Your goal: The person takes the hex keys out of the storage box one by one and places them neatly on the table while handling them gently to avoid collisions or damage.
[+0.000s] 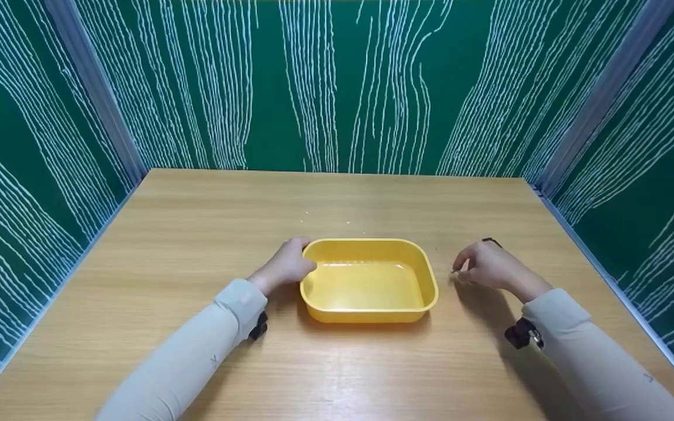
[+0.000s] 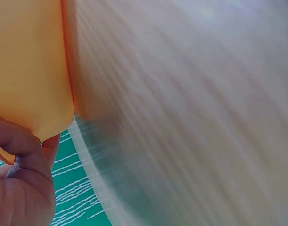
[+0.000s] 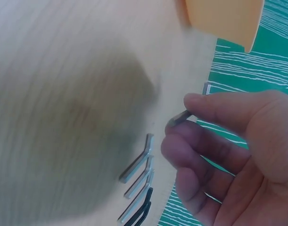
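A yellow plastic tray (image 1: 366, 317) stands on the table with its inside bare. My left hand (image 1: 284, 266) grips its left wall, thumb over the rim; in the left wrist view, the fingers (image 2: 19, 136) curl by the tray's corner (image 2: 35, 70). To the right of the tray, my right hand (image 1: 492, 268) pinches a small metal hex key (image 3: 180, 117) between thumb and fingertips, just above the table. Beside that hand, several silver L-shaped hex keys (image 3: 135, 165) and black ones (image 3: 143, 210) lie in a row, mostly hidden by the hand in the head view.
The wooden table (image 1: 208, 216) meets green walls (image 1: 267, 88) with white wavy lines at its back and sides. Tiny pale specks (image 1: 348, 222) lie behind the tray. Dark devices (image 1: 521, 334) are strapped under both wrists.
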Action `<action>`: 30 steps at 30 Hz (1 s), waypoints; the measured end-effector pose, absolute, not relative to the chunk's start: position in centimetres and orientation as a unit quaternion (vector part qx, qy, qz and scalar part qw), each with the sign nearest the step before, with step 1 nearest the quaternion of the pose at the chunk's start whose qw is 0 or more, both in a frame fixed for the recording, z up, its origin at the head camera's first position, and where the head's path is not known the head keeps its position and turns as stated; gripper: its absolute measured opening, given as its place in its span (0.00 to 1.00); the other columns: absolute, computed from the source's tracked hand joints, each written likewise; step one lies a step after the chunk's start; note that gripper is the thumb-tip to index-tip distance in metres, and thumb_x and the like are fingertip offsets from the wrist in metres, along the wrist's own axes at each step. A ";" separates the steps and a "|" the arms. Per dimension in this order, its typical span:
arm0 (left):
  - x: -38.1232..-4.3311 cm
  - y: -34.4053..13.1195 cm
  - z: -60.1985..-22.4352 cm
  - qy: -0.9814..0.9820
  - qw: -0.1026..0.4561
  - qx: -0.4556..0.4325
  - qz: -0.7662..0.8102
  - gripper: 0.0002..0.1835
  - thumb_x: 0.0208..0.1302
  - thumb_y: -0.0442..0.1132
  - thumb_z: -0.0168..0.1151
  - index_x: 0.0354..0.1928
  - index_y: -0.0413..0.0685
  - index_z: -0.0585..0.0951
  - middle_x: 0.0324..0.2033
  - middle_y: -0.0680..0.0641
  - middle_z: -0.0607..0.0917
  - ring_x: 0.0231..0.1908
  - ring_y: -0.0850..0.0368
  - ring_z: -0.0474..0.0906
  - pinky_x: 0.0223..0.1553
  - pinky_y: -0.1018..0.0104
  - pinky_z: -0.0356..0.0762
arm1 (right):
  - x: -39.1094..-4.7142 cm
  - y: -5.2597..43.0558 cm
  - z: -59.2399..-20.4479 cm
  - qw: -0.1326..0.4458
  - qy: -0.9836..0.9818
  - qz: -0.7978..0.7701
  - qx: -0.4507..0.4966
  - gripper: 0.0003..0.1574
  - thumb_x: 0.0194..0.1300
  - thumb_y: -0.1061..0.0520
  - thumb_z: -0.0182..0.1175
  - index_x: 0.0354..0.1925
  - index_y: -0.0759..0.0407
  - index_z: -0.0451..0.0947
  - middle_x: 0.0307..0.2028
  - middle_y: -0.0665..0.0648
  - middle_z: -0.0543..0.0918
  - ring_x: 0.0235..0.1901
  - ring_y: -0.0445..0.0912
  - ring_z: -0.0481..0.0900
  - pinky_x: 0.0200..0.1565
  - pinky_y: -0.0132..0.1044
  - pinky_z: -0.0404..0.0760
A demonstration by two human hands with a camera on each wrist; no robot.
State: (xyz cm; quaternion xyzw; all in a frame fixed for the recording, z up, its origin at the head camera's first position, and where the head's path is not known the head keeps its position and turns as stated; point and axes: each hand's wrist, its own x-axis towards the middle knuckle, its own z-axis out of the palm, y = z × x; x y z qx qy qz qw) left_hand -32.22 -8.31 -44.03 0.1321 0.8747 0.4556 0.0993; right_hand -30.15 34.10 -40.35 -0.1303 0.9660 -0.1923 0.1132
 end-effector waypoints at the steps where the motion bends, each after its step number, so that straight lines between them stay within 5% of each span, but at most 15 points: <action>1: -32.2 -8.3 -44.0 0.875 0.099 0.132 0.455 0.22 0.63 0.26 0.57 0.61 0.32 0.81 0.45 0.41 0.86 0.40 0.54 0.81 0.45 0.62 0.87 | -30.1 34.2 -40.5 0.110 0.966 -0.190 -0.138 0.08 0.65 0.64 0.73 0.43 0.61 0.92 0.35 0.58 0.89 0.30 0.47 0.80 0.33 0.36 0.84; 30: -32.3 -8.3 -44.2 0.870 0.110 0.129 0.463 0.19 0.63 0.26 0.56 0.55 0.33 0.81 0.40 0.44 0.83 0.35 0.55 0.81 0.39 0.66 0.84 | -29.8 35.8 -42.1 0.099 0.969 -0.164 -0.158 0.05 0.61 0.67 0.73 0.37 0.63 0.92 0.32 0.56 0.88 0.25 0.41 0.80 0.29 0.34 0.81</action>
